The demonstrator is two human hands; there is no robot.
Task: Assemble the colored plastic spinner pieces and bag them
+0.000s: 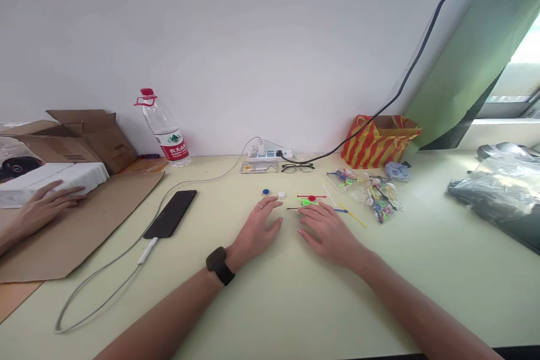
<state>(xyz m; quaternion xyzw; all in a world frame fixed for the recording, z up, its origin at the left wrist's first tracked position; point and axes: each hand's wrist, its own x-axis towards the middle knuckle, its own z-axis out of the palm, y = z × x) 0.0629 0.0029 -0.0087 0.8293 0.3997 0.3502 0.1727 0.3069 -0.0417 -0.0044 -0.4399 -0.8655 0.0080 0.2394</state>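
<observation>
My left hand lies flat on the pale green table, fingers stretched out, a black watch on its wrist. My right hand also rests flat beside it, fingers apart, fingertips close to a small green piece and a thin dark stick. Just beyond are a red stick piece, a blue cap and a white cap. Neither hand holds anything.
Clear bags of small coloured parts lie at the right. A black phone on a white cable, a water bottle, glasses, a power strip, a striped bag. Another person's hand rests on cardboard at left.
</observation>
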